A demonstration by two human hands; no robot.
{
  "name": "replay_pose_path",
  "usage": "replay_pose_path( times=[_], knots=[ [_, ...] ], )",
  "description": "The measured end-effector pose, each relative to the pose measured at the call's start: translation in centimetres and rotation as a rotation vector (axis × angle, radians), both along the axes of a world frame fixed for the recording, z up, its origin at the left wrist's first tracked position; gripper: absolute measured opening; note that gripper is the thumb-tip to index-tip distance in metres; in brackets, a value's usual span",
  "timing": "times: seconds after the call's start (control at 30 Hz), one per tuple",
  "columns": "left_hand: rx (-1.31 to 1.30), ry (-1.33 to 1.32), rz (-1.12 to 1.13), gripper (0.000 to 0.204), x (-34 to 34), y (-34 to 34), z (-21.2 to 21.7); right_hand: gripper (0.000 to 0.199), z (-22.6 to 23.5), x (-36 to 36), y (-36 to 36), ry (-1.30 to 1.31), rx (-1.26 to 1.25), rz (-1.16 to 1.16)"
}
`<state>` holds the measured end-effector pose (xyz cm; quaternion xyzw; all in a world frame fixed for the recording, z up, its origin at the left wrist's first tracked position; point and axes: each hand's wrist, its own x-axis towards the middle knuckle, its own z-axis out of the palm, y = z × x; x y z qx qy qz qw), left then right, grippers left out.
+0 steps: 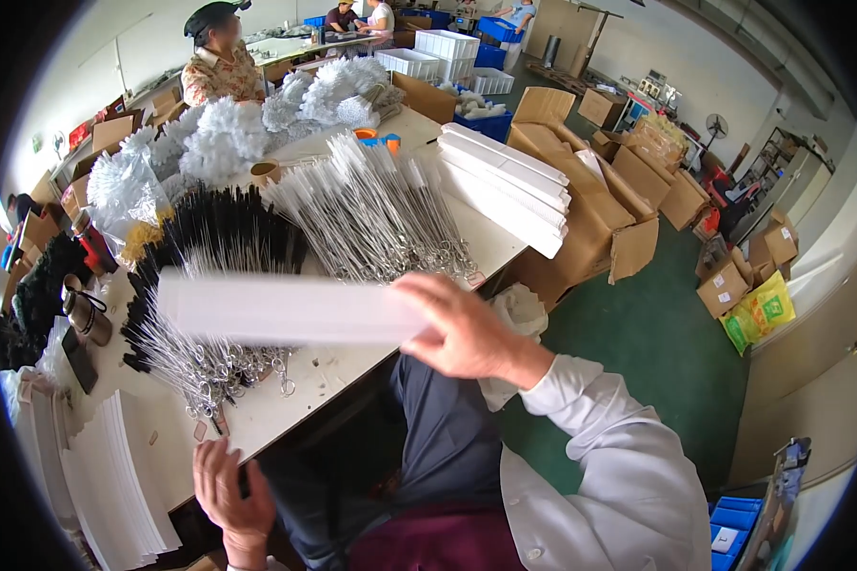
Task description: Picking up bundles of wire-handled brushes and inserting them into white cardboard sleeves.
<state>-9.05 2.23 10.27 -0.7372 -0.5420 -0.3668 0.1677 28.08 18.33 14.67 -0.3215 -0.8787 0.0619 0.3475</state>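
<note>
My right hand [467, 328] grips one end of a long, flat white box [276, 309], blurred by motion. It is held level above the table, in front of the brushes. Low at the left, my left hand [233, 495] is beside the table edge, its fingers apart and holding nothing. Beyond and beneath the box lies a heap of black-bristled wire brushes [229, 228], their looped ends toward me. To their right is a pile of pale-bristled wire brushes [362, 214]. The box hides parts of both piles.
More long white boxes [500, 181] lie stacked at the table's right, beside an open brown carton [581, 209]. Flat white card pieces [114, 476] lie near left, with a thermos [86, 309] and phone [78, 362] beyond. A co-worker [221, 67] is across the table behind white brush bundles [224, 138].
</note>
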Motion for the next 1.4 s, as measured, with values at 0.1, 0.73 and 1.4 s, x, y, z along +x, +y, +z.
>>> replay_pose_path(
  times=[0.1, 0.73, 1.4],
  knots=[
    [-0.049, 0.049, -0.196, 0.035, 4.8, 0.6, 3.3, 0.070, -1.9, -2.6, -1.7, -0.087, -0.013, 0.133],
    [-0.486, 0.098, -0.080, 0.073, 5.6, 4.7, -1.3, 0.061, -6.8, -8.9, -4.3, -0.123, -0.005, 0.292],
    [-0.473, 0.187, -0.014, 0.074, 4.9, 4.0, -4.3, 0.048, -12.2, -12.5, -6.5, 0.327, -0.528, -0.051]
  ],
)
